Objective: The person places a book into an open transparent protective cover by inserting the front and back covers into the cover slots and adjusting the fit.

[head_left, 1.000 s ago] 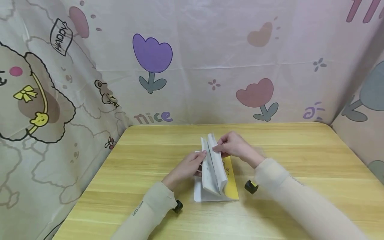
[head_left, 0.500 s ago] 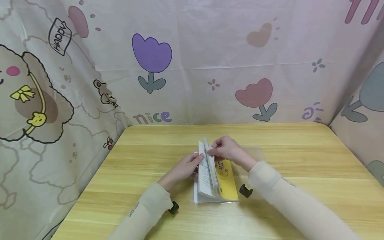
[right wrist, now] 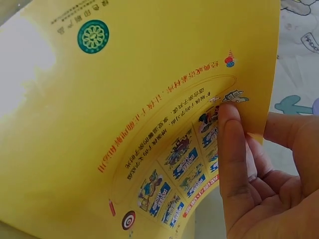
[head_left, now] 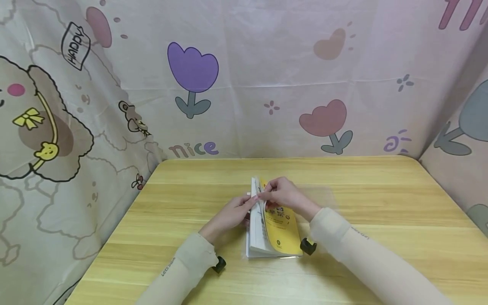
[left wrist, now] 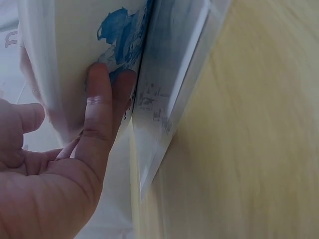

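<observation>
A paperback book (head_left: 256, 224) with white pages and a yellow back cover (head_left: 284, 231) stands partly raised at the middle of the table. My left hand (head_left: 232, 212) grips its left side, thumb on the pages; in the left wrist view, two fingers lie against an outer face with a blue picture (left wrist: 119, 32). With my right hand (head_left: 284, 195) I pinch the yellow cover near its far edge. In the right wrist view that cover bends and shows print, small pictures and a green round emblem (right wrist: 93, 36). Clear plastic (left wrist: 167, 89) lies under the book.
A wooden table (head_left: 183, 199) spreads around the book, with a patterned cloth (head_left: 244, 63) hanging behind and at both sides. Transparent film (head_left: 322, 195) lies flat right of the book. Black wrist devices (head_left: 308, 246) sit below both forearms.
The thick pages that stood fanned between my hands have dropped to the left and closed together. My right hand has moved left and slightly nearer, drawing the yellow cover over toward the pages.
</observation>
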`<state>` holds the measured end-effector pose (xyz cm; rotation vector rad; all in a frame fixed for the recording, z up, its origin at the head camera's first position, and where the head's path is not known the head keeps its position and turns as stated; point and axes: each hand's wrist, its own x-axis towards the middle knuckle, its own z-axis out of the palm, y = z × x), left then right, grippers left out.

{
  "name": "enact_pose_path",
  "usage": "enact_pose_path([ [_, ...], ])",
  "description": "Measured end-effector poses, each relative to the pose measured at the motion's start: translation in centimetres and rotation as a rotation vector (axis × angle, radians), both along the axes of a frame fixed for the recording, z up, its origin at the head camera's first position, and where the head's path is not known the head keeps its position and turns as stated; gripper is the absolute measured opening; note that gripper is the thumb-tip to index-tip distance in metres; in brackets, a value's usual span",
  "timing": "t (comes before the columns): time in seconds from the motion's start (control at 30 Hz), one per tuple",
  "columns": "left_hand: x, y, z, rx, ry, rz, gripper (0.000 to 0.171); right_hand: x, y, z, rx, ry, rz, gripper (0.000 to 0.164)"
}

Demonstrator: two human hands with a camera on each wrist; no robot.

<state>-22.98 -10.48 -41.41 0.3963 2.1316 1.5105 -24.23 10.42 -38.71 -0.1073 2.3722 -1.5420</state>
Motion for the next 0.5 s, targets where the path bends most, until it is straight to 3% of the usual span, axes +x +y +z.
enact_pose_path([
  [0.5, -0.07, 0.02, -0.16, -0.024, -0.005, 0.025, 0.052, 0.18, -0.26, -0.27, -0.009, 0.003, 0.017, 0.021],
])
